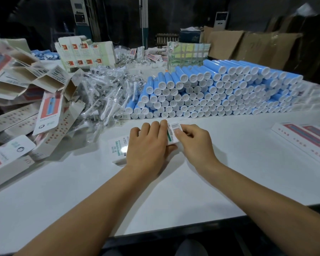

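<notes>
A small white carton point(118, 149) with green print lies on the white table point(81, 191) in front of me. My left hand point(148, 145) lies over the carton and grips it, thumb under its right side. My right hand point(194, 143) has its fingers curled and pinches the carton's end flap point(174, 131), which carries a barcode.
A big stack of blue tubes with white caps point(220, 93) lies just behind my hands. Bagged toothbrush heads point(107, 97) pile to the left of it. Open white and red cartons point(26, 100) heap at the far left. Flat red-printed boxes point(307, 139) lie at the right.
</notes>
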The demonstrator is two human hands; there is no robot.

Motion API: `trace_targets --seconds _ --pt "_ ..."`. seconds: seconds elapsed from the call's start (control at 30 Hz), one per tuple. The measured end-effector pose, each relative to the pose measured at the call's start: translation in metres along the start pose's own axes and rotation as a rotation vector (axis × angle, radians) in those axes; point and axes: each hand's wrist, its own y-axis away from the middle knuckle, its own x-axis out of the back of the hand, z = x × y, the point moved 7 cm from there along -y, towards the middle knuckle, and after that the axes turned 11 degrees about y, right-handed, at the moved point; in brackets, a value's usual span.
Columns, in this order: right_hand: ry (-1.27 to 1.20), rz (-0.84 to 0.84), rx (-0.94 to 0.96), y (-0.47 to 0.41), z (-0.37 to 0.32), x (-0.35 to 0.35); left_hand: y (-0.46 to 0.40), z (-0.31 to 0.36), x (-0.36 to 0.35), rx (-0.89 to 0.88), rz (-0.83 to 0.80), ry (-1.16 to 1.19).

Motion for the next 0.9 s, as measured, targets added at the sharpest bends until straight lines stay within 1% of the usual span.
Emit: trace_targets --seconds 0.07,0.1,0.13,0.17,0.2,0.23,0.27,0.3,0.33,0.37,0.4,0.43,0.47,0.53,0.57,0.6,0.63,0.67,0.73,0.8,0.83,0.87,0.9 --pt "0.003 0.141 0.075 -0.003 -0.004 0.016 -0.002 -0.004 0.004 0.036 0.025 0.048" --pt "-0.052 0.230 0.047 -0.005 0.000 0.025 -0.003 -0.006 0.007 0.062 0.031 0.073" --pt "-0.173 0.275 -0.044 -0.008 0.010 0.030 -0.004 -0.008 0.009 0.086 0.034 0.090" --pt "-0.361 0.250 -0.178 -0.011 0.021 0.028 -0.005 -0.010 0.010 0.104 0.034 0.101" --pt "-0.601 0.126 -0.337 -0.012 0.030 0.015 -0.005 -0.011 0.011 0.114 0.030 0.109" --pt "-0.831 -0.056 -0.479 -0.010 0.031 -0.004 -0.005 -0.010 0.010 0.116 0.021 0.118" --pt "-0.973 -0.221 -0.566 -0.005 0.027 -0.019 -0.005 -0.009 0.009 0.109 0.012 0.130" --pt "-1.027 -0.328 -0.565 -0.002 0.022 -0.029 -0.005 -0.006 0.008 0.097 0.008 0.141" --pt "-1.062 -0.378 -0.515 -0.001 0.016 -0.035 -0.005 -0.004 0.007 0.081 0.007 0.139" --pt "-1.068 -0.383 -0.441 -0.002 0.013 -0.038 -0.004 -0.002 0.007 0.062 0.015 0.119" --pt "-1.067 -0.350 -0.373 -0.004 0.012 -0.038 -0.003 0.001 0.007 0.039 0.031 0.089" --pt "-1.009 -0.288 -0.297 -0.005 0.012 -0.034 -0.002 0.004 0.008 0.015 0.051 0.060" --pt "-0.883 -0.218 -0.227 -0.005 0.014 -0.028 -0.001 0.006 0.008 -0.010 0.065 0.042" --pt "-0.445 -0.098 -0.099 -0.003 0.016 -0.016 0.001 0.011 0.005 -0.048 0.053 0.031" --pt "-0.209 -0.066 -0.029 -0.001 0.014 -0.013 0.001 0.012 0.005 -0.061 0.043 0.034" --pt "-0.026 -0.043 0.038 0.002 0.011 -0.011 0.002 0.013 0.005 -0.071 0.043 0.036" --pt "0.089 -0.021 0.093 0.003 0.009 -0.010 0.003 0.014 0.006 -0.077 0.051 0.037" --pt "0.140 -0.010 0.131 0.004 0.006 -0.009 0.004 0.014 0.007 -0.080 0.063 0.036" --pt "0.180 -0.001 0.178 0.006 0.001 -0.006 0.005 0.015 0.008 -0.086 0.088 0.030" --pt "0.172 -0.030 0.164 0.009 -0.001 -0.006 0.006 0.016 0.010 -0.094 0.097 0.022" --pt "0.082 -0.071 0.118 0.009 0.000 -0.007 0.006 0.015 0.010 -0.095 0.092 0.017" --pt "-0.110 -0.132 0.041 0.009 0.001 -0.009 0.006 0.013 0.009 -0.093 0.081 0.011" --pt "-0.367 -0.201 -0.064 0.008 0.005 -0.013 0.005 0.011 0.008 -0.088 0.064 0.003"
